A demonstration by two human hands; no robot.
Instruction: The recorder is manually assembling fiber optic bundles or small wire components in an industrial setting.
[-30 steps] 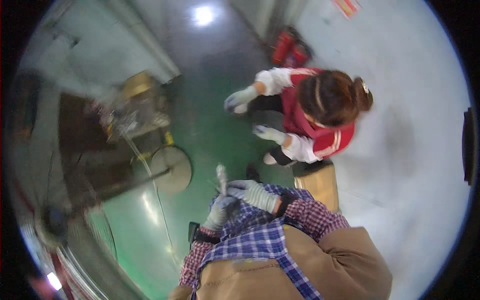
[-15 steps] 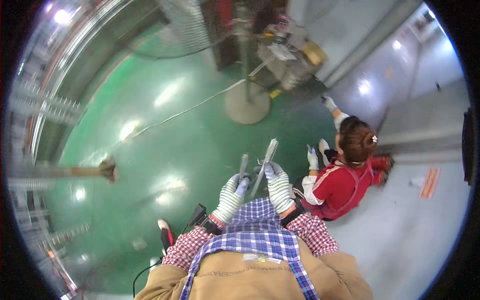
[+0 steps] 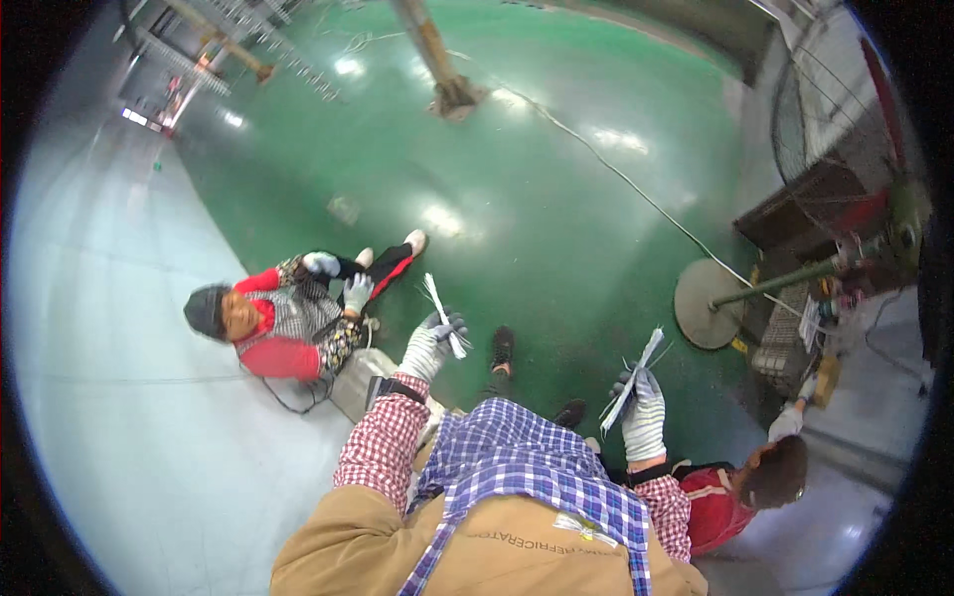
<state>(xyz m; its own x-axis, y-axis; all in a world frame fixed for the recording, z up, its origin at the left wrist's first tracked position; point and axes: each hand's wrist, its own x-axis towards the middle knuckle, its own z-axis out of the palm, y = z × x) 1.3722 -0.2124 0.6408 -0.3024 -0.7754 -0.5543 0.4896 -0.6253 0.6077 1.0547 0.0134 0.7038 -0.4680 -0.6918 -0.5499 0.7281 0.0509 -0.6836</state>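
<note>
My left hand [image 3: 427, 350], in a striped glove with grey fingertips, is closed round the middle of a small bundle of thin white strips [image 3: 437, 302]. The bundle's frayed ends stick out above and below the fingers. Farther right, my right hand [image 3: 644, 417] grips a second, thicker bundle of white strips [image 3: 647, 354], held at a slant with loose ends poking out. What the strips are made of I cannot tell. Both bundles are in the air above the green floor, well apart, one either side of my blue checked apron [image 3: 507, 447].
At left sits a person in a dark cap [image 3: 298, 323]; another in red [image 3: 725, 507] crouches at lower right. A cable [image 3: 616, 179] crosses the green floor [image 3: 556, 258] to a round stand base [image 3: 708, 303]. A rusty post [image 3: 437, 60] rises at the top.
The view has swung left, bringing the capped person into sight. My hands, close together before, are now wide apart, each with its own bundle.
</note>
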